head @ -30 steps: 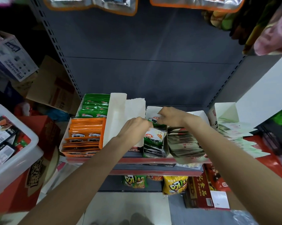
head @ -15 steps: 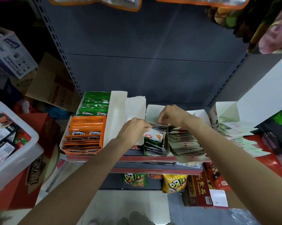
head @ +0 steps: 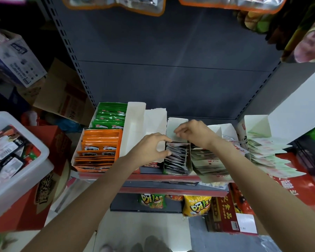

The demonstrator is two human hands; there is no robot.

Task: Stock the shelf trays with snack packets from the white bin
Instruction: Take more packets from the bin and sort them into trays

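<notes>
A narrow white cardboard shelf tray [head: 175,124] in the middle of the shelf holds a row of dark snack packets [head: 176,157] standing on edge. My left hand [head: 151,148] curls round the tray's left wall and the back end of that row. My right hand [head: 193,132] hovers just behind the row with curled fingertips at the tray's back wall; I cannot see anything in it. The white bin [head: 17,182] with more packets sits at the far left on a red box.
Left of the hands stand trays of orange packets [head: 98,150] and green packets [head: 110,117] and a tall white tray [head: 133,128]. Pale green packets [head: 267,155] fill trays on the right. Bags of snacks [head: 196,206] lie on the lower shelf.
The white and green packet that my left hand held upright at the row now lies flat in line with the others. My right hand has lifted slightly toward the tray's back wall.
</notes>
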